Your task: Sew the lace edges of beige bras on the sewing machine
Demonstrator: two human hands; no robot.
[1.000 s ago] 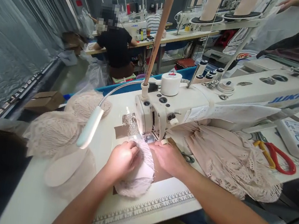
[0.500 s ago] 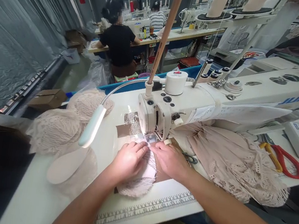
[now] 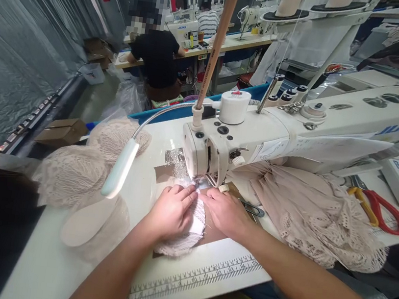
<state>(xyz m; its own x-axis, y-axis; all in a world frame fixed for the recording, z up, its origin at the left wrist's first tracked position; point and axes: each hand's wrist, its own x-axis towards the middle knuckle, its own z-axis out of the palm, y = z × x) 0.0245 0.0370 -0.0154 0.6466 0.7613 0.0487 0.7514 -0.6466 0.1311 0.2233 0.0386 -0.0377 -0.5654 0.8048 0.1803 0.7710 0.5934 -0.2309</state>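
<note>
A pale lace cup piece lies under the needle area of a white sewing machine, its lower rim curving towards me. My left hand rests palm down on the piece's left side, fingers fairly straight and tips close to the presser foot. From the right, my right hand has its bent fingers closed at the piece's edge, near the needle; its thumb is hidden. The machine head partly covers the stitching spot.
Lace cups and a smooth beige pad lie left, beside a lamp. Right are a gathered beige lace garment and red-and-yellow-handled scissors. A printed ruler runs along the front edge. A co-worker sits beyond.
The lace piece has moved slightly away from me, towards the needle, and its lower rim sits farther from the ruler. Both hands stay on it, almost in place.
</note>
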